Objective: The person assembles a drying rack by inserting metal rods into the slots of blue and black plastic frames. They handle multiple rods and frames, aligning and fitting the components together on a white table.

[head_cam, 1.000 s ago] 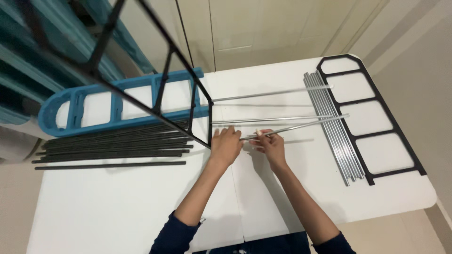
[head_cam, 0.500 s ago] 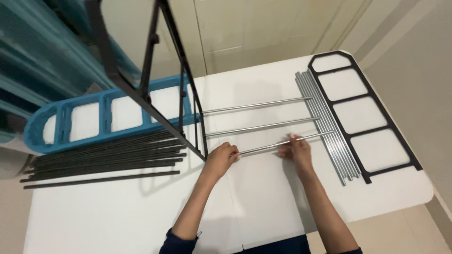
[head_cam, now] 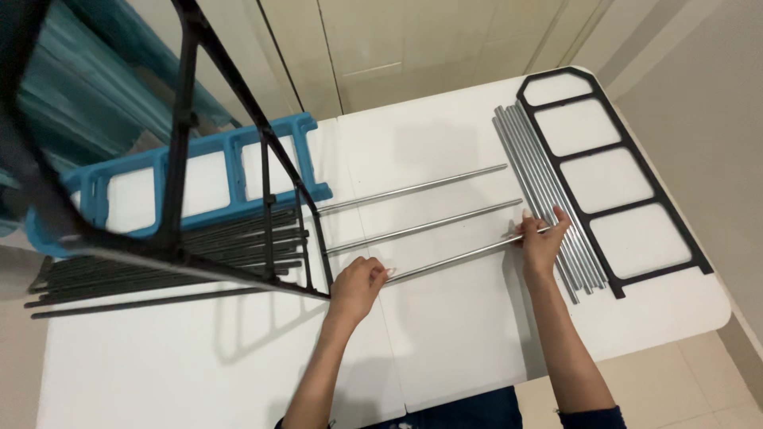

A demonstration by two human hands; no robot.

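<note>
Left hand (head_cam: 358,286) and right hand (head_cam: 543,241), now spread farther apart, are grasping the nearest steel rod (head_cam: 461,257) by its ends beside the black frame (head_cam: 270,199).

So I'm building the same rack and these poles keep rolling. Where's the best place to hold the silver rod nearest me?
Probably near both ends, from above: the silver rod is long, thin and lies flat on the white table. Here the left hand and right hand hold it that way.

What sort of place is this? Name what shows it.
Probably a room at home: a white folding table stands on a tiled floor by cream cupboard doors, with metal rods and rack frames laid out.
</note>
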